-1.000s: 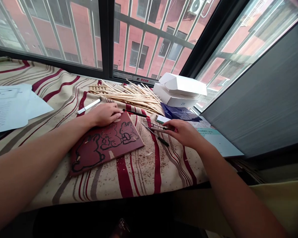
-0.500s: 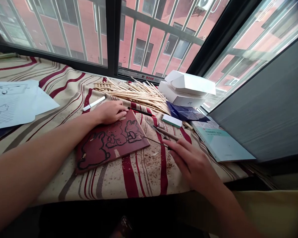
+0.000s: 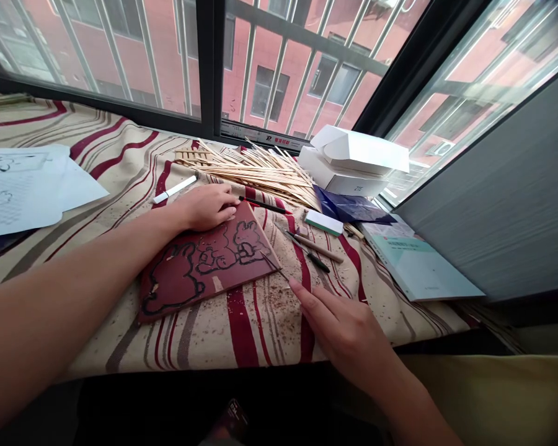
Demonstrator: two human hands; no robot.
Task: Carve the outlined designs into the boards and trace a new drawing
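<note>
On the cloth (image 3: 214,337), a board (image 3: 223,272) lies right of papers (image 3: 21,192) and left of a book (image 3: 425,263). Behind the board, sticks (image 3: 265,176) lie beside a box (image 3: 353,164).

Support: surface under striped cloth (image 3: 204,353). Dark red board (image 3: 181,272) flat beneath left hand (image 3: 207,207); white marker (image 3: 175,189) and pale sticks (image 3: 270,176) beyond that hand, paper sheets (image 3: 23,195) well left. Brown crumbs (image 3: 286,316) left of right hand (image 3: 348,328); past it, brown-handled tool (image 3: 323,249), black-handled tool (image 3: 318,262), white-green block (image 3: 324,223); book (image 3: 428,266) farther right.
</note>
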